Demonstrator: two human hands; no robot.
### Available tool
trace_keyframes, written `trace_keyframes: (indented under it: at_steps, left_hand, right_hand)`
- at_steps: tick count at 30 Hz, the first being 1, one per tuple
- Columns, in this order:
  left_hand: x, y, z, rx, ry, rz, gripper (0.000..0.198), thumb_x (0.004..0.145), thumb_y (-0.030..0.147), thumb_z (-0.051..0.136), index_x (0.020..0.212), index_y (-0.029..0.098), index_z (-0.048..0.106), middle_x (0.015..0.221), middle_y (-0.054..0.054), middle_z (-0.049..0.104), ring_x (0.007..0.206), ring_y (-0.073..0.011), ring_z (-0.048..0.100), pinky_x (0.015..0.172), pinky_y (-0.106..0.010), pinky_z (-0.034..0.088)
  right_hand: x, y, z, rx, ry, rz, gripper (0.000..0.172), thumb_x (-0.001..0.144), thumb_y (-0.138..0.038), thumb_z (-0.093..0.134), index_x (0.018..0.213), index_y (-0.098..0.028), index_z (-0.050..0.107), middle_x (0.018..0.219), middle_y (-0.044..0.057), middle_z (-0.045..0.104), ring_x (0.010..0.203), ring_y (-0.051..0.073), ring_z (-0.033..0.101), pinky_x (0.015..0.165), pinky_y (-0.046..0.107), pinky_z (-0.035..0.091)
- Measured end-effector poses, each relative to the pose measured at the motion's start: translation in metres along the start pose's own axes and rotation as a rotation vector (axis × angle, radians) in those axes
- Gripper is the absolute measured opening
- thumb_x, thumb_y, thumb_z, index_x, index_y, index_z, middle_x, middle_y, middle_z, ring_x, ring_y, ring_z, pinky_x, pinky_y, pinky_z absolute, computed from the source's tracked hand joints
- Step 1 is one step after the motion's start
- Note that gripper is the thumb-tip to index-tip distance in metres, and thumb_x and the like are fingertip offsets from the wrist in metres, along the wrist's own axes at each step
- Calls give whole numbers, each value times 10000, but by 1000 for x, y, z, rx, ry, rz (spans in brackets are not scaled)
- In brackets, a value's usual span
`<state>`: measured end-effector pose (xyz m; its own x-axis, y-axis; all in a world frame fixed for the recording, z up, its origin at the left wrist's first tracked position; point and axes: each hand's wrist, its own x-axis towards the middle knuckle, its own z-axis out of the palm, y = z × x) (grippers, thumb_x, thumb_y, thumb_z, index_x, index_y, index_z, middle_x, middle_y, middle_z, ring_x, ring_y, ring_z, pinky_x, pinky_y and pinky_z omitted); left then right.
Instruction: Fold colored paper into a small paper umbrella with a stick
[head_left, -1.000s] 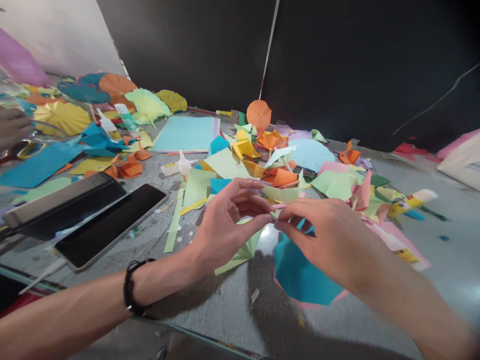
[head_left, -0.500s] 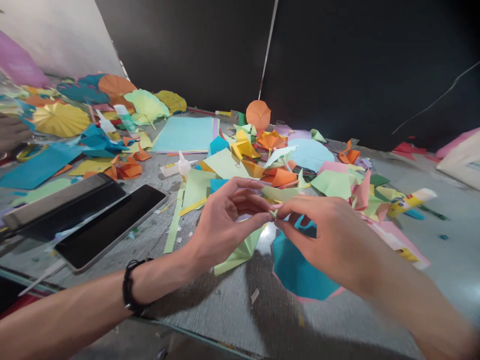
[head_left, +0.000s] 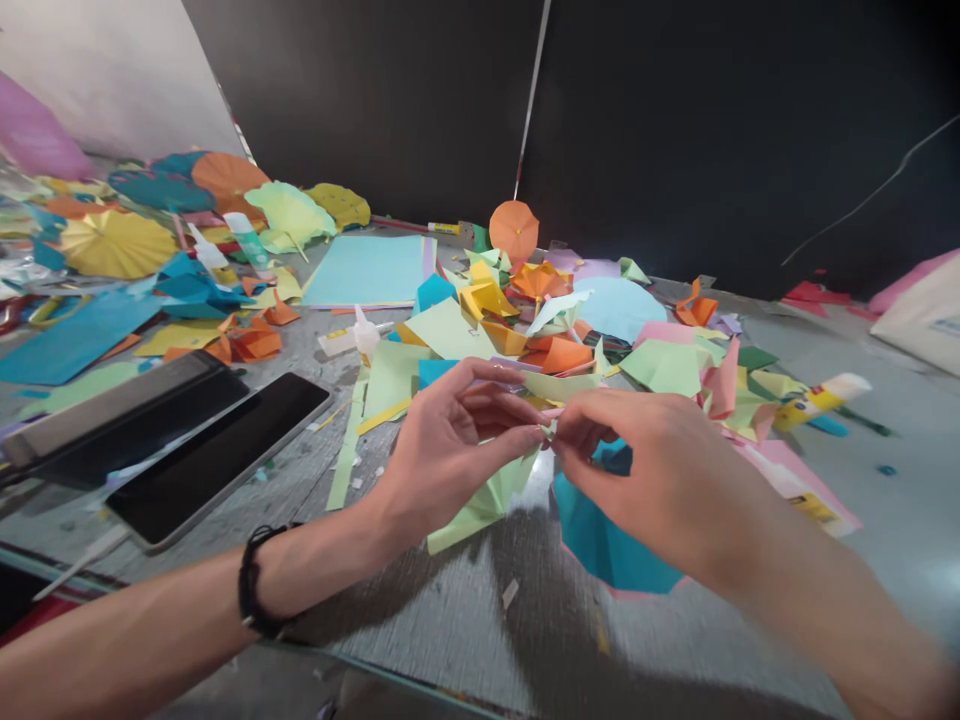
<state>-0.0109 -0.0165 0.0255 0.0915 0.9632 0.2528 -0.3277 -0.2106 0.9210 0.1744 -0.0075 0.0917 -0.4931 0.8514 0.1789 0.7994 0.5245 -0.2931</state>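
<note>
While raised and facing inward | left hand (head_left: 457,450) pinches tiny paper piece (head_left: 550,429) | right hand (head_left: 660,475) pinches it too

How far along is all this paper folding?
Quite far, it seems. A yellow pleated paper parasol and an orange paper parasol look finished. The left hand and right hand pinch a tiny pale paper piece. Still left: a flat light-blue paper circle and a teal paper sheet with pink edges.

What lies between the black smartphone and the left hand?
In the head view, a long pale green paper strip lies between the black smartphone and the left hand.
</note>
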Motion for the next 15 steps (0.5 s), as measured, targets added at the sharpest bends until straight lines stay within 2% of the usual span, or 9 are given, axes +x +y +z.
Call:
trace_keyframes:
  at_steps: [9, 15]
  left_hand:
    - [2, 0, 0, 14, 28, -56, 364, 790, 156, 876, 1060, 178, 632, 883, -42, 798, 890, -196, 760, 849, -339, 611]
    - [0, -1, -2, 42, -4, -23, 313, 831, 153, 845, 1053, 182, 626, 913, -40, 810, 898, -190, 773, 862, -331, 607]
  right_hand:
    - [1, 0, 2, -77, 8, -9, 180, 896, -113, 661, 755, -223, 640, 761, -20, 728, 657, 174, 644, 605, 303, 400]
    - [0, -2, -2, -2, -57, -24, 184, 943, -147, 639, 855, -255, 760, 855, 0, 805, 733, 194, 724, 610, 294, 433]
